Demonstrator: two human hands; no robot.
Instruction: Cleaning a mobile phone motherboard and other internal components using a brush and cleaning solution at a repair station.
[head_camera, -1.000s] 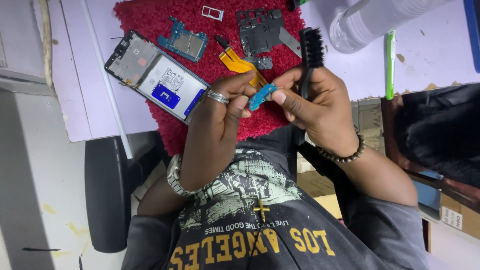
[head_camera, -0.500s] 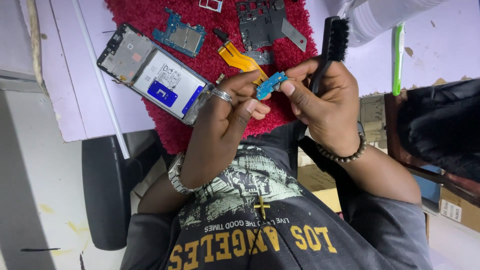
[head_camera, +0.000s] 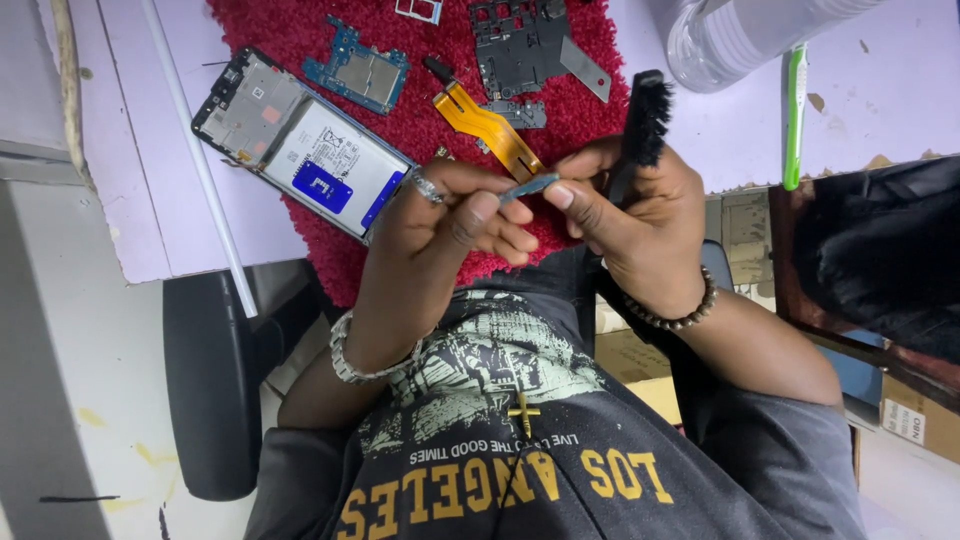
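Small board (head_camera: 528, 186) pinched between both my hands, above the red mat (head_camera: 330, 25).
Left hand (head_camera: 440, 225) grip clamped on its one end, right hand (head_camera: 630, 215) fingertips clamped on the other; right also holds a black brush (head_camera: 643, 125) upright. Opened phone (head_camera: 300, 145), orange flex (head_camera: 490, 128) lie on the mat, on the table (head_camera: 130, 180).

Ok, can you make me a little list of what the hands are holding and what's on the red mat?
left hand: pinches one end of a small bluish part
right hand: pinches the other end, with a black brush tucked in its fingers
red mat: opened phone, blue circuit board, orange flex cable
lilac desk: green toothbrush
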